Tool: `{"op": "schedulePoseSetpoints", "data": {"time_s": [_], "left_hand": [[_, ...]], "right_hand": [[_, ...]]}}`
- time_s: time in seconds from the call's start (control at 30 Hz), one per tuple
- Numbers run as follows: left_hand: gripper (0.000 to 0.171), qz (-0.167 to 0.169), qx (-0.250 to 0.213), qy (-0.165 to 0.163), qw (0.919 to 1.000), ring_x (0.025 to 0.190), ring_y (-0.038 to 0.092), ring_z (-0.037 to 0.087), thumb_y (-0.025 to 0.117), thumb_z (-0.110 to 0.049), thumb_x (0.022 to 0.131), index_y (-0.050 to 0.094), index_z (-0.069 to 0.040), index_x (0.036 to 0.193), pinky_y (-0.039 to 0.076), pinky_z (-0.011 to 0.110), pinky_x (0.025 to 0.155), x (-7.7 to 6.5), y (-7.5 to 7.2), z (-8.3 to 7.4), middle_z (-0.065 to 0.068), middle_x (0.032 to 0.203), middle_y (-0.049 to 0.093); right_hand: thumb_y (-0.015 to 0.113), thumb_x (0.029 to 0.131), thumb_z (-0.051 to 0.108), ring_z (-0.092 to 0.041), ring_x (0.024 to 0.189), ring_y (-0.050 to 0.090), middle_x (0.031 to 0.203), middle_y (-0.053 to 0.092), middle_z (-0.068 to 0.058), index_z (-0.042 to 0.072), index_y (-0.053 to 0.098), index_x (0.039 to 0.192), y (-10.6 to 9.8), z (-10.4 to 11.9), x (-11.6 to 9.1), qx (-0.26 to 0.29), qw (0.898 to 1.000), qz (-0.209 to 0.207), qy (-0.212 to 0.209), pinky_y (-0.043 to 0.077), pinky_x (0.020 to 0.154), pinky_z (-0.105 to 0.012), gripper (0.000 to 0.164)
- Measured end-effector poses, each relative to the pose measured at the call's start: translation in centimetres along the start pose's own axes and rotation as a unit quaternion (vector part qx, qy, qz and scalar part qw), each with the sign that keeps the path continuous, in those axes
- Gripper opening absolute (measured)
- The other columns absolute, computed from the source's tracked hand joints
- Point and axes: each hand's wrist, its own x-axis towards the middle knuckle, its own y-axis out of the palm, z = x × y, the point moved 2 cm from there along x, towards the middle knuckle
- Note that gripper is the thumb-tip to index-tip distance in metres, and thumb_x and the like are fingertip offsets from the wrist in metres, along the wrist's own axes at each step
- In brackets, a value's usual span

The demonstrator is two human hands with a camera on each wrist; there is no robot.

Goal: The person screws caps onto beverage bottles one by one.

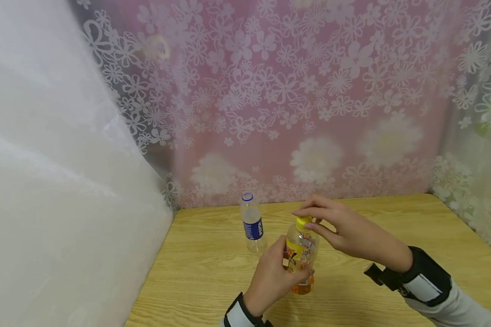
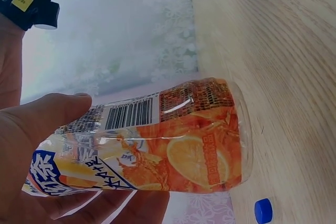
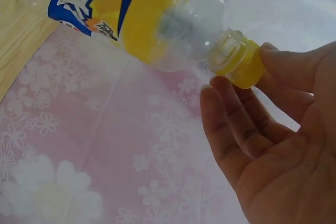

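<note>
While gripping the orange-labelled bottle (image 1: pixel 304 254) round its body with the left hand (image 1: pixel 272 272), pinching its yellow cap (image 1: pixel 303 223) at the mouth with the right hand (image 1: pixel 343 227). Holding the bottle roughly upright over the wooden table (image 1: pixel 188 281), nearer and farther right than an open-mouthed, blue-labelled bottle (image 1: pixel 253 230). Showing a blue cap (image 2: pixel 263 211) lying beyond the gripped bottle's base. Facing a pink flowered curtain (image 1: pixel 270 91) on the far side.

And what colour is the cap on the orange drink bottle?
The cap is yellow; it shows best in the right wrist view.
</note>
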Motion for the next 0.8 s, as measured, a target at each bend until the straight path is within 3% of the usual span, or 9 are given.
{"op": "schedulePoseSetpoints", "data": {"time_s": [0.33,0.43,0.5,0.67,0.8], "left_hand": [[0.062,0.002,-0.025,-0.014,0.9996,0.095,0.064,0.001,0.087,-0.039,0.080,0.057,-0.021,0.131,0.055,0.018,0.064,-0.3,0.2,0.2,-0.011,0.110,0.065],[0.062,0.002,-0.032,-0.011,0.9994,0.096,0.064,0.001,0.087,-0.040,0.080,0.056,-0.024,0.131,0.055,0.018,0.065,-0.3,0.2,0.1,-0.011,0.111,0.065],[0.062,0.004,-0.033,-0.010,0.9994,0.097,0.064,0.001,0.087,-0.039,0.081,0.056,-0.025,0.132,0.055,0.018,0.065,-0.3,0.3,0.0,-0.011,0.112,0.065],[0.063,0.006,-0.029,-0.006,0.9995,0.097,0.064,0.001,0.087,-0.039,0.081,0.055,-0.025,0.134,0.055,0.018,0.065,-0.2,0.2,-0.1,-0.011,0.112,0.065],[0.062,0.004,-0.023,-0.002,0.9997,0.095,0.064,0.000,0.087,-0.039,0.081,0.055,-0.025,0.132,0.054,0.018,0.064,0.0,0.1,-0.1,-0.011,0.110,0.065]], "right_hand": [[0.081,0.089,0.022,-0.001,0.081,0.056,0.099,0.061,0.015,0.025,0.068,0.106,1.4,0.0,0.1,-0.026,0.995,-0.052,0.077,0.054,0.069,-0.024,0.022],[0.081,0.089,0.027,-0.004,0.083,0.058,0.099,0.062,0.014,0.024,0.066,0.109,1.5,0.1,0.0,-0.024,0.993,-0.057,0.100,0.054,0.069,-0.026,0.025],[0.080,0.090,0.032,-0.006,0.088,0.060,0.105,0.063,0.012,0.022,0.064,0.121,1.4,0.1,-0.1,-0.020,0.992,-0.049,0.111,0.055,0.072,-0.027,0.036],[0.076,0.094,0.025,-0.011,0.109,0.062,0.129,0.062,0.006,0.024,0.047,0.150,0.7,-0.1,-0.3,0.004,0.997,-0.011,0.076,0.058,0.081,-0.032,0.063],[0.071,0.094,0.004,-0.013,0.113,0.062,0.133,0.062,0.005,0.025,0.047,0.152,0.2,-0.2,-0.3,0.010,1.000,-0.002,0.026,0.058,0.083,-0.032,0.066]]}}
